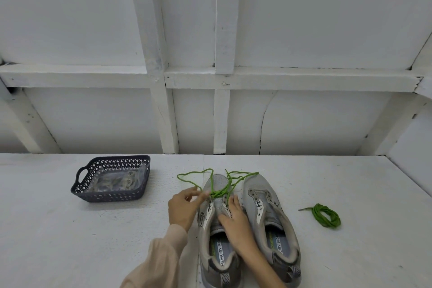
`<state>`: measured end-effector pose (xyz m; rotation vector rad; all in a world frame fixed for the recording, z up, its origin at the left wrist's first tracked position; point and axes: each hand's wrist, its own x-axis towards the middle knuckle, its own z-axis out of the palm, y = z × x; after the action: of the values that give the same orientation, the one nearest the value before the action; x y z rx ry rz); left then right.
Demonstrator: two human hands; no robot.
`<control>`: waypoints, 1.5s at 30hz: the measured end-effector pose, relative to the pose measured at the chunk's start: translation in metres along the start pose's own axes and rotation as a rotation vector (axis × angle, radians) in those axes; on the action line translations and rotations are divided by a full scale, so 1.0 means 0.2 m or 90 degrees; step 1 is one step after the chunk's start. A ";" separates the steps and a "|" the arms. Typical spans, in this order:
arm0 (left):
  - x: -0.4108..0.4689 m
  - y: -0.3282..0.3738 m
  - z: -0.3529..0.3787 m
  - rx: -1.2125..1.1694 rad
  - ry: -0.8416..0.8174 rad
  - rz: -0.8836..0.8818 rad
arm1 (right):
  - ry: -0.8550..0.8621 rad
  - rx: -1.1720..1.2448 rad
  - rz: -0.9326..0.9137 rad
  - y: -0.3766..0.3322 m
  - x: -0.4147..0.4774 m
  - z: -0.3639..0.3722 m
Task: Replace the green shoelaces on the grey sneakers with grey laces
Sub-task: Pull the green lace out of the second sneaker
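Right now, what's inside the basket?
The basket holds a clear bag with a pale tangle, probably laces, inside. The bag covers the basket's bottom, so anything under it is hidden.

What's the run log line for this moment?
step: unlacing | left hand: pinches green lace | right hand: rests on laced sneaker | bare sneaker: lace out | coiled lace: on table | basket: bagged laces inside

Left sneaker insole (222,255): "MEMORY FO"; right sneaker insole (279,244): "ORY FO".
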<state>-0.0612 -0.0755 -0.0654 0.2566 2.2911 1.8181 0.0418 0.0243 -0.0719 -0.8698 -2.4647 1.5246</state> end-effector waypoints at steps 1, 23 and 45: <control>-0.01 -0.02 0.01 0.021 -0.009 0.004 | 0.004 -0.002 -0.002 0.00 0.00 0.00; -0.02 -0.07 0.09 0.013 0.035 0.031 | 0.005 0.007 -0.004 0.00 0.00 -0.01; -0.01 -0.05 0.09 -0.024 0.098 0.045 | 0.002 0.015 0.002 0.01 0.00 0.00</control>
<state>-0.0553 -0.0610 -0.0798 0.2006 2.3736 1.9786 0.0419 0.0253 -0.0728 -0.8724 -2.4403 1.5486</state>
